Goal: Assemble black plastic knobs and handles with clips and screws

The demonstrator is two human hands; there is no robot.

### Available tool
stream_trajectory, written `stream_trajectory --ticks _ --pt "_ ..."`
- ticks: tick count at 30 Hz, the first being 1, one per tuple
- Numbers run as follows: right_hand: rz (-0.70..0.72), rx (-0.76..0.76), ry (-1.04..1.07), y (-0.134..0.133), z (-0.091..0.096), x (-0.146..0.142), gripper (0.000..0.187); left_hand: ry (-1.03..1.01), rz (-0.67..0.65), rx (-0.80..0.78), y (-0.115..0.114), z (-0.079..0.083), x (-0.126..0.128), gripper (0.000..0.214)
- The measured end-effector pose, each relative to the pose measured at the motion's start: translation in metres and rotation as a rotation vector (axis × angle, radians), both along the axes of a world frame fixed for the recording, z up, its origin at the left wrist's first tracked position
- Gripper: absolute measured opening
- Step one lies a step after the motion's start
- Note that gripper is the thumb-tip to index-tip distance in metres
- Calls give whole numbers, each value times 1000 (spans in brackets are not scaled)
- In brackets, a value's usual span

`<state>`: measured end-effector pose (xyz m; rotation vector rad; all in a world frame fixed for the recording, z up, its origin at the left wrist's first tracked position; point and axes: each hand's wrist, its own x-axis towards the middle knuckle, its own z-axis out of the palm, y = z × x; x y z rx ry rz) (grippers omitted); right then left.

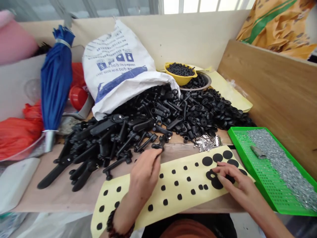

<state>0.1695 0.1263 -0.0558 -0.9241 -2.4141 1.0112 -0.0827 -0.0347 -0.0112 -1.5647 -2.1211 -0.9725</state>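
Note:
My left hand (146,170) is closed on a small black plastic arm part (162,141), which sticks up past the fingertips; its lower portion is hidden by the fingers. Under both hands lies a pale yellow backing sheet (138,195) carrying small black dots and larger black round pads (207,161). At the sheet's right end, my right hand (234,180) pinches the edge of a black round pad (210,175), which overlaps other pads. Beyond my left hand spreads a heap of black plastic arms (99,145).
A white woven sack (121,62) spills black parts. Behind stand a yellow basket (182,79) of black pieces and a metal bowl (209,81). Small metal clips (208,142) lie near the sheet. A green tray (257,172) holds silvery hardware. A blue umbrella (55,82) leans left.

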Motion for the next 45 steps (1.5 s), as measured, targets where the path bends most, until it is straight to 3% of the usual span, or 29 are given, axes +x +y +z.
stream_trajectory --ticks 3,6,9,11,15,21,25,30,34,39,45 --pt "14 17 15 5 -5 2 20 -113 -111 64 11 0 8 21" --pt "-32 -24 51 5 -2 2 22 -377 -151 63 16 2 10 22" --pt "-125 -168 146 -3 7 -3 25 -782 -162 -5 18 -1 10 30" --pt "-175 -322 222 -9 15 -8 26 -924 -185 -57 18 -6 10 32" --pt "-155 -550 277 -17 24 -19 29 -711 -208 -239 10 -12 6 37" --pt "-84 -666 308 -24 16 -30 26 -552 -257 -533 -9 3 3 59" --pt "-81 -737 346 -28 11 -33 24 -424 -391 -634 -14 7 14 61" --pt "-105 -813 401 -26 5 -33 24 -366 -384 -699 -18 14 19 54" --pt "-122 -834 429 -25 2 -32 24 -309 -334 -795 -12 18 33 48" --pt "-156 -815 435 -27 3 -33 24 -71 -217 -870 11 4 57 44" --pt "-224 -863 478 -27 4 -32 26 2 -153 -861 26 1 51 35"
